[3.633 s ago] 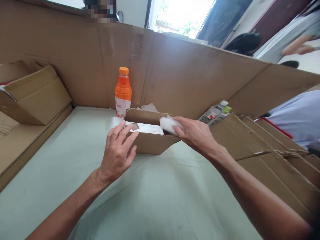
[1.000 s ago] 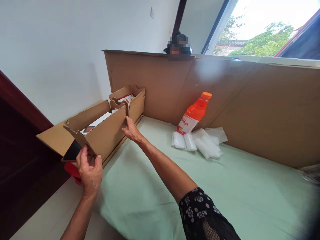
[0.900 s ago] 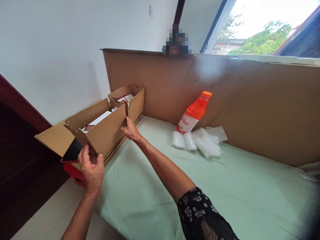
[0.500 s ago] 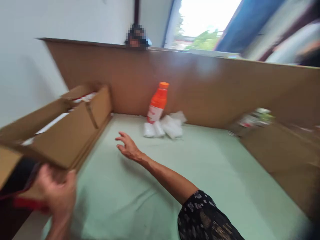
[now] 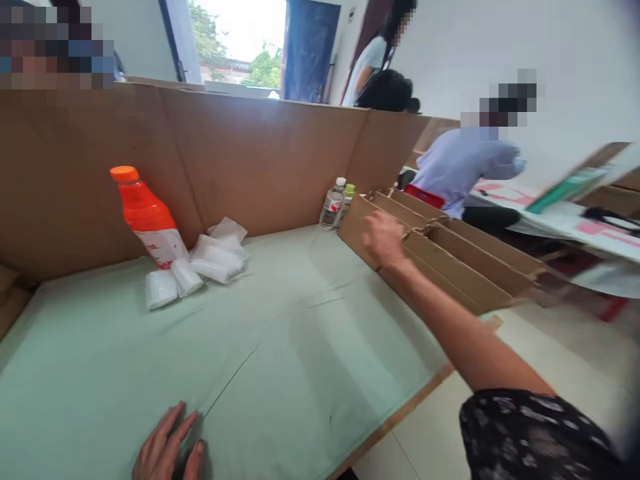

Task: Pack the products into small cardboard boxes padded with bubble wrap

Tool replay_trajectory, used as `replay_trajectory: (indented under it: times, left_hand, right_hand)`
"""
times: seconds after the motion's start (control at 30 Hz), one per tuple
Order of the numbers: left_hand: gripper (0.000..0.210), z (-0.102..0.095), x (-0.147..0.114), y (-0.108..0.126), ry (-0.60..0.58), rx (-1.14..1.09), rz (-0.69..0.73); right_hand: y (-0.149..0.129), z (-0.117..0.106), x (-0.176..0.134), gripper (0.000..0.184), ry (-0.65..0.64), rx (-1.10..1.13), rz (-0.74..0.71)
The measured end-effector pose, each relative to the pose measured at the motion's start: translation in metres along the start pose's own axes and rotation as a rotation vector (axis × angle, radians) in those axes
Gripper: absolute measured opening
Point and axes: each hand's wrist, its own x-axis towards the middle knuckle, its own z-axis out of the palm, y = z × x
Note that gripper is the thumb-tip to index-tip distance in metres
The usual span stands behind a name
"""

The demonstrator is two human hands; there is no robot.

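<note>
My left hand (image 5: 169,445) lies low over the pale green tabletop (image 5: 240,373), fingers stretched and holding nothing. At the right, my right hand (image 5: 384,239) is closed at the near wall of an open cardboard box (image 5: 450,277) with long compartments. Its fingers curl at the box's upper edge, and their tips are partly hidden. Just behind the box stand a clear bottle (image 5: 331,207) with a white cap and a bottle with a green cap (image 5: 347,200).
A large orange bottle (image 5: 145,217) leans by the cardboard partition (image 5: 270,160). White plastic rolls (image 5: 175,283) and folded clear plastic bags (image 5: 220,260) lie beside it. People sit and stand beyond, one in a light blue shirt (image 5: 453,163). The table's wooden edge (image 5: 400,420) runs along the right.
The view has swung right. My right hand has gone from mid-air above the table to the right-hand box. My left hand has left the left-hand box and is now over the tabletop.
</note>
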Motion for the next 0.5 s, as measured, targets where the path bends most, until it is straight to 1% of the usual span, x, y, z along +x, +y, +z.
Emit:
replay_trajectory:
  times: [0.03,0.1,0.2,0.27,0.33,0.4,0.47,0.5]
  left_hand:
    - [0.032,0.001,-0.001,-0.003,-0.018,0.017,0.035]
    - [0.033,0.002,-0.001,-0.005,-0.043,0.05,0.065]
    - [0.033,0.001,0.002,0.006,-0.032,0.064,0.007]
    - [0.032,0.0,0.006,0.019,-0.009,0.035,-0.068]
    - [0.032,-0.001,0.009,0.033,0.01,-0.012,-0.145]
    - [0.031,-0.004,0.012,0.044,0.036,-0.064,-0.201]
    - [0.029,-0.007,0.019,0.054,0.062,-0.112,-0.221]
    - [0.028,-0.008,0.023,0.06,0.072,-0.133,-0.227]
  right_hand:
    - [0.02,-0.008,0.018,0.019,0.092,-0.134,0.0]
    - [0.054,-0.017,0.05,0.024,0.141,-0.14,0.012]
    - [0.085,-0.015,0.083,0.048,0.087,-0.053,-0.089]
    - [0.094,-0.009,0.09,0.055,0.031,-0.001,-0.204]
    - [0.096,-0.004,0.085,0.057,-0.02,0.029,-0.318]
    - [0.087,-0.001,0.069,0.058,-0.061,0.047,-0.415]
    - [0.064,-0.002,0.042,0.055,-0.088,0.071,-0.516]
    - [0.045,-0.005,0.026,0.05,-0.108,0.091,-0.577]
